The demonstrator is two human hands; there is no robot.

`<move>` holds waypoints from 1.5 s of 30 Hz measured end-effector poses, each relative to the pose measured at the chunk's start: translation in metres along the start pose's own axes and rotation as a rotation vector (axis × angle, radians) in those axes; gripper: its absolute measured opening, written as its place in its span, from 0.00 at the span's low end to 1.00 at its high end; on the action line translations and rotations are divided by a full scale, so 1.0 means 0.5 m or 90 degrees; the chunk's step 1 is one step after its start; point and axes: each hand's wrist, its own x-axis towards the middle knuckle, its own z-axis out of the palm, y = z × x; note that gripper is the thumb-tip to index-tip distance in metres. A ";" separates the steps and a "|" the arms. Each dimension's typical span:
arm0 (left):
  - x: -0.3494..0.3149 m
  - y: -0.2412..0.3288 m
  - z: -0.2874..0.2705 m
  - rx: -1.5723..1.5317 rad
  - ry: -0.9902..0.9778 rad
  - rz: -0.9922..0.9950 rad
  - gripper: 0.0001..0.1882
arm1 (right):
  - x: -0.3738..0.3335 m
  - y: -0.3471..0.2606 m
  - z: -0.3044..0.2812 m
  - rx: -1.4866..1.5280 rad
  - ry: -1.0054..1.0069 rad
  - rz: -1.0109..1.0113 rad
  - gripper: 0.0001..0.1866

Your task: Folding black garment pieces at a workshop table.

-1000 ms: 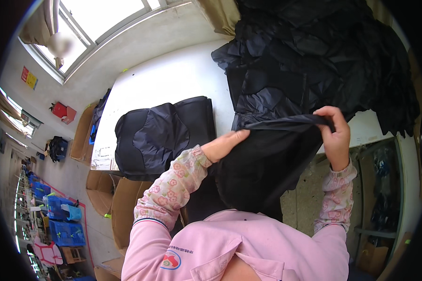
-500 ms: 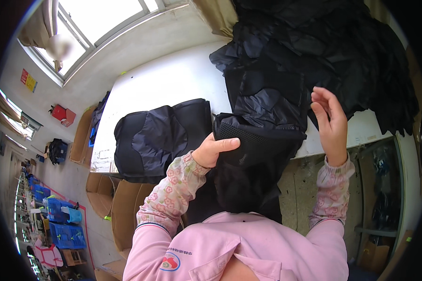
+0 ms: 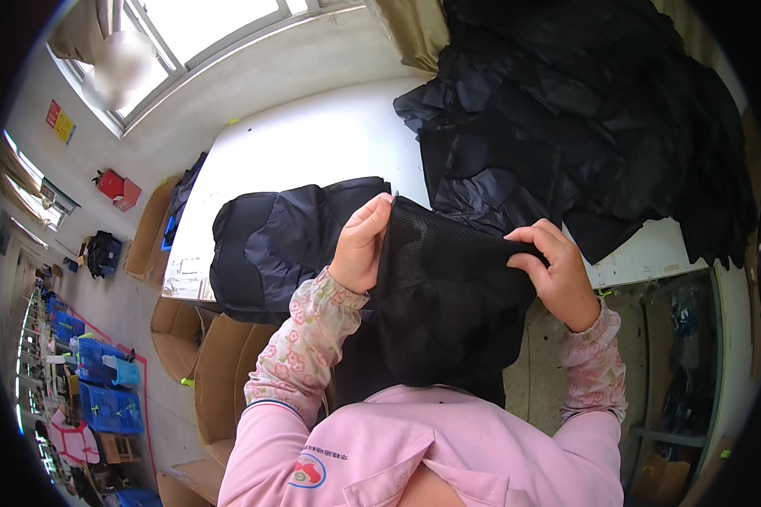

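Note:
Between my hands hangs a black fabric piece (image 3: 457,287) with a mesh band along its top edge, its lower part draping toward my lap. My left hand (image 3: 362,245) pinches its upper left corner, thumb pointing up. At the upper right edge my right hand (image 3: 554,270) grips the cloth between thumb and fingers. Left of it, a flat stack of black pieces (image 3: 292,241) with a shiny curved panel lies on the white table (image 3: 321,127). Just beyond the held piece, a similar black piece (image 3: 490,182) rests against the big pile.
A large heap of black garments (image 3: 592,110) covers the table's far right. Open cardboard boxes (image 3: 237,372) stand below the table at left. Blue crates (image 3: 110,406) line the floor farther left. A metal-framed shelf (image 3: 681,363) is under the table at right.
My right hand has come down and left from the air and taken the fabric's right edge. My left hand has risen to its corner, and the mesh side now faces me more fully.

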 end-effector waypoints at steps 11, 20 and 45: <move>0.013 0.066 -0.023 0.731 -0.134 -0.116 0.10 | 0.001 -0.030 -0.040 -0.045 -0.108 -0.045 0.11; 0.007 0.051 0.008 1.023 -0.395 0.181 0.23 | 0.010 -0.036 -0.059 -0.034 -0.156 -0.048 0.11; 0.033 -0.282 -0.105 -0.086 -0.060 -0.226 0.41 | 0.150 -0.088 -0.152 0.542 0.142 0.039 0.12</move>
